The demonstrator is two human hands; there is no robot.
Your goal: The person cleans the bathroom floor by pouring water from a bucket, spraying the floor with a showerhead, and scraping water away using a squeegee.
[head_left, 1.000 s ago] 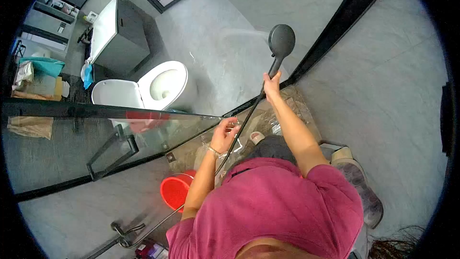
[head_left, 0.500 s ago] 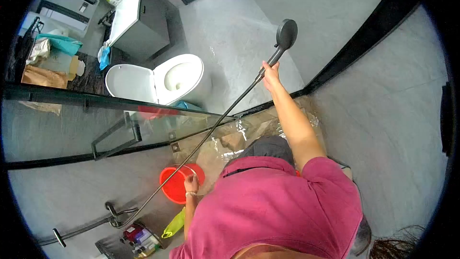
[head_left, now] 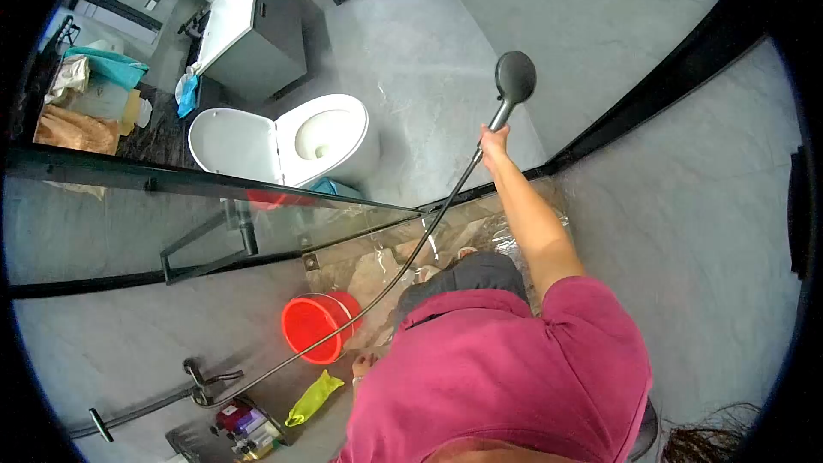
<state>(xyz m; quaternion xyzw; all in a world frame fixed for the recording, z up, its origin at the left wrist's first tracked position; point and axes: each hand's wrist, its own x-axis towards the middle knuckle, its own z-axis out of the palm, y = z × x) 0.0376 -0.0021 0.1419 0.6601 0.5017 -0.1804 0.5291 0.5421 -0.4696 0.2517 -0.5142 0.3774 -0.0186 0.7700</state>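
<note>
My right hand [head_left: 494, 147] is closed around the handle of a dark shower head [head_left: 515, 79], held out at arm's length over the shower threshold. From its lower end a metal hose [head_left: 401, 270] curves down across the red bucket [head_left: 351, 307] to a wall fitting. My left hand [head_left: 363, 366] hangs beside my body, just below the bucket and apart from it. Its fingers show only in part; they look loose, with nothing seen in them. The bucket stands on the shower floor, its wire handle against the side.
A glass door [head_left: 103, 231] with a black frame and handle stands at left. Beyond it are a toilet [head_left: 369, 141] with its lid raised and a vanity cabinet [head_left: 279, 47]. Bottles [head_left: 249, 429] sit on a corner shelf near a yellow-green bag [head_left: 315, 398].
My left hand has come away from the bucket and drawn back toward my body. The shower head has dropped slightly and turned more upright; its hose now hangs in a looser curve.
</note>
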